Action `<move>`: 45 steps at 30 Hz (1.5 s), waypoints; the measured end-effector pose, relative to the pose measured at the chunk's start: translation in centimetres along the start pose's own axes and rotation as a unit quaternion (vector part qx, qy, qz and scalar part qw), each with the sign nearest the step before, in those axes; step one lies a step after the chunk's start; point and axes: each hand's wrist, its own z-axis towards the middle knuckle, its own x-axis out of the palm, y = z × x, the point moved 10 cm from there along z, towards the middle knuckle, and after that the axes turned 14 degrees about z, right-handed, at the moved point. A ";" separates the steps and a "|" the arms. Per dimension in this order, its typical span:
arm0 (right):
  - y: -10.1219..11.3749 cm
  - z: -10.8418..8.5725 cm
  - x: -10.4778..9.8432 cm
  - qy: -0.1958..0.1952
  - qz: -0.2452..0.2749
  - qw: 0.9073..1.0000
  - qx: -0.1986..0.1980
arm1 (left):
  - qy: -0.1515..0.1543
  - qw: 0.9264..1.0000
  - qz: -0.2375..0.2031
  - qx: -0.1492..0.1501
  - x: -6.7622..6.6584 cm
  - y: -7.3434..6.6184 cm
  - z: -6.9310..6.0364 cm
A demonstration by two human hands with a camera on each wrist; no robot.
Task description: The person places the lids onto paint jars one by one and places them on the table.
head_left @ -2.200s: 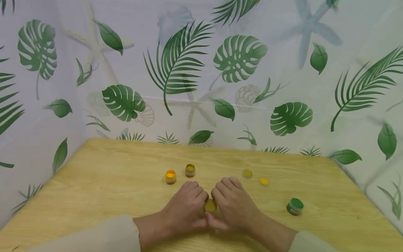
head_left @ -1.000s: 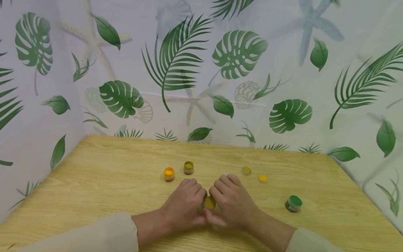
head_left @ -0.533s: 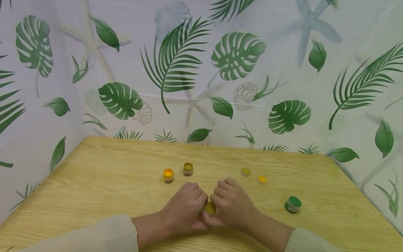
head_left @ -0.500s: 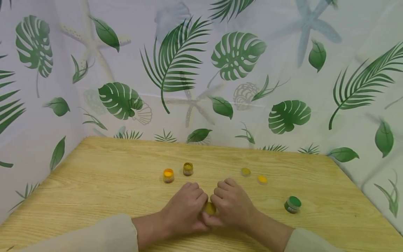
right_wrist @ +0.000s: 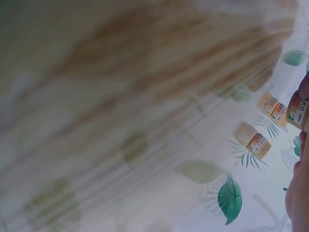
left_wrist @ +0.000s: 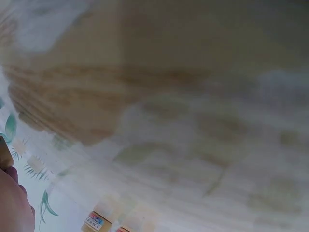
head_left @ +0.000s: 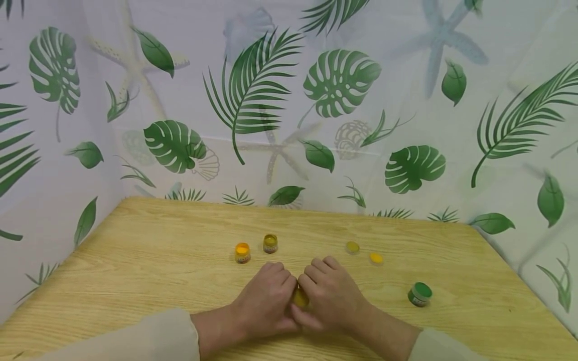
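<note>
In the head view, a small paint jar (head_left: 300, 299) with an ochre-coloured top sits between my two hands at the front middle of the table. My left hand (head_left: 266, 300) grips it from the left and my right hand (head_left: 335, 297) from the right, both with curled fingers. The fingers hide most of its body; whether its lid is loose cannot be told. A printed label shows on the held jar (right_wrist: 298, 110) in the right wrist view. At the left wrist view's edge, only part of my left hand (left_wrist: 14, 202) appears.
Behind my hands stand an orange paint jar (head_left: 242, 252) and an ochre paint jar (head_left: 270, 243), both uncovered. An ochre lid (head_left: 352, 247) and a yellow-orange lid (head_left: 376, 258) lie at right on the wooden table (head_left: 180, 225). A green paint jar (head_left: 420, 295) stands farther right.
Both hands stay around the jar with small shifts. Less of the jar's top shows between them now, and the right thumb has moved slightly. The other jars and lids stay put.
</note>
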 end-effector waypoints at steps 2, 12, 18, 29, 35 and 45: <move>0.1 0.1 0.0 -0.002 -0.006 1.000 -0.007 | 0.010 1.000 -0.004 0.001 0.1 0.0 0.0; 0.6 0.4 0.2 -0.009 -0.016 0.999 -0.028 | 0.063 0.997 -0.032 0.014 0.7 -0.1 0.0; 0.1 0.1 1.4 0.058 0.017 0.998 0.033 | 0.079 0.995 -0.051 0.015 1.1 -0.4 -0.2; -1.8 -1.5 3.2 0.147 0.076 0.975 0.150 | 0.115 0.989 -0.085 0.040 2.3 -1.1 -1.1; -3.2 -2.8 2.6 0.195 0.098 0.963 0.161 | 0.162 0.983 -0.054 0.069 2.6 -0.2 -2.4; -7.2 -5.5 0.7 0.228 0.076 0.952 0.191 | 0.194 0.980 -0.043 -0.010 2.2 6.1 -4.0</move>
